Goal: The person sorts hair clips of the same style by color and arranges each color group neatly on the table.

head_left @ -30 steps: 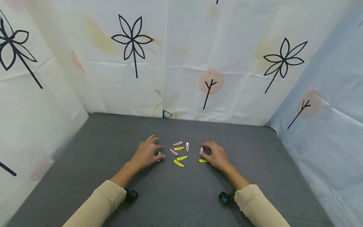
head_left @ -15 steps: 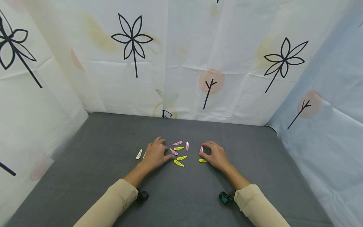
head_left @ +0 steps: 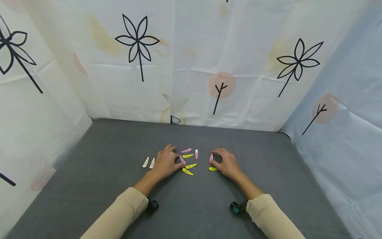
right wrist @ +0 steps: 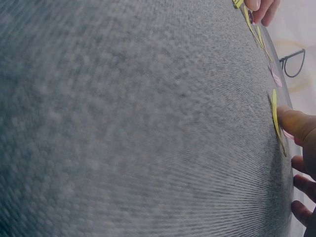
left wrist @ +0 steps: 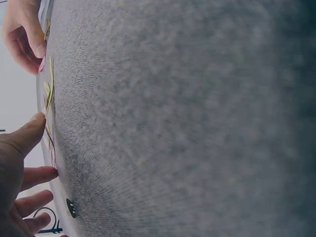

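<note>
My left hand (head_left: 167, 163) pinches a pink snap hair clip (head_left: 182, 159) by its two ends, thumb at the near end and index finger at the far one. In the left wrist view the thumb and index finger stand apart with this clip between them. My right hand (head_left: 226, 163) likewise holds another pink hair clip (head_left: 211, 157) between thumb and index finger. Under its thumb lies a yellow hair clip (right wrist: 275, 116), partly hidden by the hand in the head view. Two white hair clips (head_left: 145, 162) lie side by side to the left of my left hand.
Between the hands lie several more clips on the grey cloth (head_left: 191, 205): yellow clips (head_left: 187, 171) nearer me, a pink clip (head_left: 186, 150) and an upright-lying pink clip (head_left: 196, 154) farther back. A white printed curtain (head_left: 194, 66) encloses the table's back and sides.
My left hand has left a white clip beside the other white one, moved right and taken the pink clip, which has turned slightly. The right hand keeps its place.
</note>
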A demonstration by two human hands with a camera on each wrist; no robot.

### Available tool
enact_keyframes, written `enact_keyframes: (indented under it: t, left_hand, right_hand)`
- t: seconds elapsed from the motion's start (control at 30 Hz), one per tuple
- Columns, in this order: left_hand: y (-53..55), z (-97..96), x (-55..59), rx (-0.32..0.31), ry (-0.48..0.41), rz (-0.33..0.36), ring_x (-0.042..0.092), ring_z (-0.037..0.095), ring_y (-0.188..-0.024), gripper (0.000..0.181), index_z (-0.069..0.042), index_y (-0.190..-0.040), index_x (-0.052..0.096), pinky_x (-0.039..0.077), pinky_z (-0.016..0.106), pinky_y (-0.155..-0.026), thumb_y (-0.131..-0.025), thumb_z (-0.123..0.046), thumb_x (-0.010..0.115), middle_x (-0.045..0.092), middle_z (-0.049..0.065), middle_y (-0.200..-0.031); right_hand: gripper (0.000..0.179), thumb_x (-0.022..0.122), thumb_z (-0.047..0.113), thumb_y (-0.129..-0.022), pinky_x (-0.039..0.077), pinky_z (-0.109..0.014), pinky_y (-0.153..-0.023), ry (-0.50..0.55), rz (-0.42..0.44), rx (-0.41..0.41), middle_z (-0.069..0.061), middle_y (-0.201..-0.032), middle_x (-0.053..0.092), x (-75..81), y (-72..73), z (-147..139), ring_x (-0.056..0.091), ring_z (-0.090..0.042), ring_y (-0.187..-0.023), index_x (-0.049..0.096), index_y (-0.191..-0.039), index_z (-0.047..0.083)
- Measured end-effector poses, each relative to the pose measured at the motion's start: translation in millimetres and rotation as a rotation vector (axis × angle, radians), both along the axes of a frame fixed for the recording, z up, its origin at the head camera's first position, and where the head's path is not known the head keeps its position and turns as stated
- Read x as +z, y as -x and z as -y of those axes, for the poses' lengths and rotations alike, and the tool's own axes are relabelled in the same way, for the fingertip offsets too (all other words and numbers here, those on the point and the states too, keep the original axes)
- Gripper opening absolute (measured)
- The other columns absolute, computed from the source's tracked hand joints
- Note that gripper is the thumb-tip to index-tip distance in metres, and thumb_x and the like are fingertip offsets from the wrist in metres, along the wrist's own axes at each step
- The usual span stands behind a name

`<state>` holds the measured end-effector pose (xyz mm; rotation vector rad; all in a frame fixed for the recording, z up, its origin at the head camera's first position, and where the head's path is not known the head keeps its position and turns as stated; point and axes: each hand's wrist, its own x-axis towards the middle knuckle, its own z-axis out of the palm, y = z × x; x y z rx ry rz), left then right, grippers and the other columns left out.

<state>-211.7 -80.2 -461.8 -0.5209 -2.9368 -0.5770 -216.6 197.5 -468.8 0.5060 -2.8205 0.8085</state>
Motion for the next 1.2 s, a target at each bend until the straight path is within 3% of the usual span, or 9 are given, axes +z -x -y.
enact_keyframes:
  t: [0.5, 0.77, 1.2]
  left_hand:
    - [9.2, 3.2, -0.6, -0.017, -0.013, 0.023, 0.035, 0.036, -0.141, 0.057, -0.003, -0.117, 0.074, 0.037, 0.063, -0.102, -0.080, -0.045, 0.082, 0.056, 0.015, -0.138]
    - [10.1, 4.2, 0.2, -0.026, -0.048, 0.028, 0.036, 0.035, -0.142, 0.051, -0.004, -0.114, 0.075, 0.037, 0.063, -0.102, -0.079, -0.040, 0.084, 0.056, 0.015, -0.138]
    - [8.1, -5.5, -1.6, 0.035, -0.018, -0.022, 0.039, 0.036, -0.139, 0.051, -0.004, -0.105, 0.078, 0.038, 0.063, -0.099, -0.077, -0.046, 0.083, 0.058, 0.015, -0.136]
  right_hand:
    - [0.041, 0.081, 0.026, -0.084, 0.039, -0.058, -0.099, 0.014, -0.002, 0.002, -0.012, -0.125, 0.065, 1.7, 0.5, 0.3, 0.058, -0.032, -0.121, 0.071, -0.119, 0.008]
    - [0.041, 0.080, 0.026, -0.085, 0.039, -0.058, -0.099, 0.004, -0.004, 0.000, -0.012, -0.125, 0.065, -0.2, 1.7, 0.1, 0.058, -0.032, -0.121, 0.070, -0.120, 0.008]
    - [0.042, 0.081, 0.028, -0.084, 0.040, -0.059, -0.097, -0.001, -0.002, -0.003, -0.012, -0.125, 0.065, -0.4, 0.8, 0.2, 0.058, -0.033, -0.121, 0.070, -0.120, 0.009]
